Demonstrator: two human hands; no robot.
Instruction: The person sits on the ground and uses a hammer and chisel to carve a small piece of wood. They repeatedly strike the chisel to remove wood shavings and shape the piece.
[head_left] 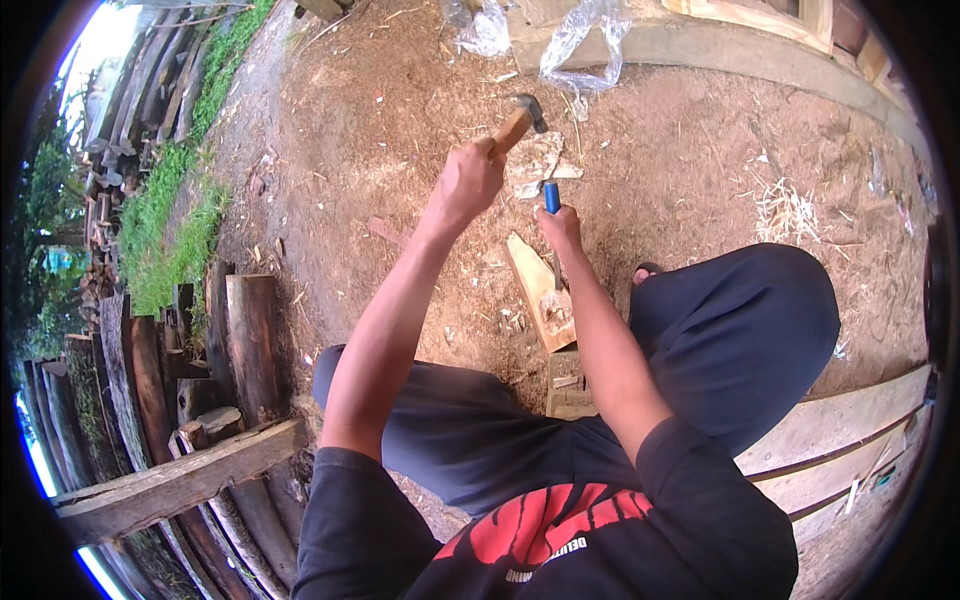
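Note:
My left hand (pixel 470 180) is closed around the wooden handle of a hammer (pixel 516 127), whose dark metal head is raised at the top of my reach. My right hand (pixel 560 228) grips a chisel (pixel 552 197) held upright, its blue handle end showing above the fist. Below that fist the narrow blade runs down to a pale piece of wood (pixel 528 268) on the ground between my legs. The wood's upper face has a rough, chipped patch near its closer end. Whether the blade tip touches the wood is hard to tell.
Wood chips (pixel 540 165) litter the brown dirt floor, with a shaving pile (pixel 785 210) at right. Clear plastic bags (pixel 585 45) lie near a timber beam (pixel 720 50) at the far side. Upright logs (pixel 255 345) and a rail (pixel 190 480) stand at left, planks (pixel 840 420) at right.

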